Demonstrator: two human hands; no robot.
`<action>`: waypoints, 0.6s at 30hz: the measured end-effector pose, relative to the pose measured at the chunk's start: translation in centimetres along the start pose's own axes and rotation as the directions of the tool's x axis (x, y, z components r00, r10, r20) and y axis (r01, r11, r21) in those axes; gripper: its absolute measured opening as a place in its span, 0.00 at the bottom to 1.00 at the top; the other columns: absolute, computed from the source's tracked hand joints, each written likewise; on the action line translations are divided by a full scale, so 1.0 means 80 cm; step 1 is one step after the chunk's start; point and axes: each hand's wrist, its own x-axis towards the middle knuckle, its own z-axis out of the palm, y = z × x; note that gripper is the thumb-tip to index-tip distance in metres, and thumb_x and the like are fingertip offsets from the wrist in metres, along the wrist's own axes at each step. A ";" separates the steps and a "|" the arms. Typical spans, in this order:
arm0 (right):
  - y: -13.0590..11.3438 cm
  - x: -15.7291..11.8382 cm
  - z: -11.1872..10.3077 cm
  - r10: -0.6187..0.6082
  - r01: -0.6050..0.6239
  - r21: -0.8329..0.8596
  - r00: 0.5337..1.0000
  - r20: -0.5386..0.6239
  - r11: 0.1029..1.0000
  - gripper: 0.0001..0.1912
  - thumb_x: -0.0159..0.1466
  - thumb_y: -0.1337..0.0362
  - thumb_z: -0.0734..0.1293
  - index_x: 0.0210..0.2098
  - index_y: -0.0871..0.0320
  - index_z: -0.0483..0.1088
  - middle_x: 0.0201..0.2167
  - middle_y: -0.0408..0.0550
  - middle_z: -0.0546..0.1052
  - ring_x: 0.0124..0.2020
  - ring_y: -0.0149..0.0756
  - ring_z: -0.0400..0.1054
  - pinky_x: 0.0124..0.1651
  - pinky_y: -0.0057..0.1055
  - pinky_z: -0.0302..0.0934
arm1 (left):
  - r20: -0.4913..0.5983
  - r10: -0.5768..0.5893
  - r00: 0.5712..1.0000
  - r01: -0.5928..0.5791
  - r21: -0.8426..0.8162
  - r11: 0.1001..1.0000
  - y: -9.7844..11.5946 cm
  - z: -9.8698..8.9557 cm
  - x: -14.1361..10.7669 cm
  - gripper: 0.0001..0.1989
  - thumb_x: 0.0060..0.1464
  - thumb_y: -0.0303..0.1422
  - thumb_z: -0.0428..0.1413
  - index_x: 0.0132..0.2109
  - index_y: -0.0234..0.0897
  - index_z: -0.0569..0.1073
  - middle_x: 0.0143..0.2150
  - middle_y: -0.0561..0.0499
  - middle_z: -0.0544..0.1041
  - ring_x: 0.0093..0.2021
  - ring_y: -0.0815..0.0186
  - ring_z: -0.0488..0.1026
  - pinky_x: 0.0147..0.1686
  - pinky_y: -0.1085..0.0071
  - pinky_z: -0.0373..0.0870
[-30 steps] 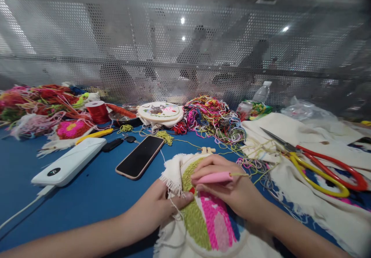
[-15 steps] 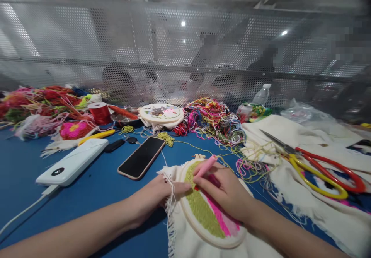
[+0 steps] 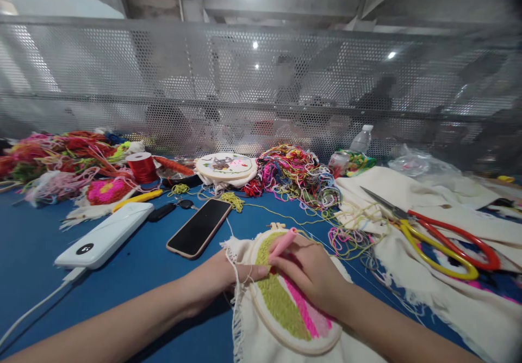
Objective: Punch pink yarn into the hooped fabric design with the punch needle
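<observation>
At the frame's lower centre, a pink tool [image 3: 283,244] is pinched by the right hand [image 3: 312,269] over a hoop [image 3: 266,326]; the left hand [image 3: 226,275] is laid thumb-up at its edge, hidden fingers leaving its grip unclear. Light and soft-faced, presumably, the hoop is best held by its stiff rim.

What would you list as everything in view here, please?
Near hoop: one, pale, front
Tool: one, pink, over hoop
Far hoop: one, pale, back
Yarn heaps: two, multicoloured, back
Flower patch: one, pink, left
Spool: one, red, left
Slim tool: one, yellow, left
Power bank: one, white, left
Phone: one, black, left
Key fob: one, black, left
Scissors: one, red-yellow, right
Cloth: uncounted, cream, right
Bottle: one, clear, right
Bag: one, clear, right
Table: one, blue, beneath
Screen: one, grey, back
Left hand: one, bare, on hoop
Right hand: one, bare, holding tool
</observation>
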 end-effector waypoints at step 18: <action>0.000 -0.003 -0.003 0.000 -0.005 -0.053 0.995 -0.101 0.999 0.19 0.69 0.53 0.53 0.37 0.59 0.68 0.33 0.52 0.76 0.37 0.41 0.70 0.40 0.37 0.62 | -0.059 0.024 0.998 -0.015 0.149 0.989 -0.003 -0.003 0.004 0.26 0.48 0.36 0.62 0.55 0.40 0.70 0.45 0.49 0.79 0.45 0.57 0.76 0.44 0.65 0.72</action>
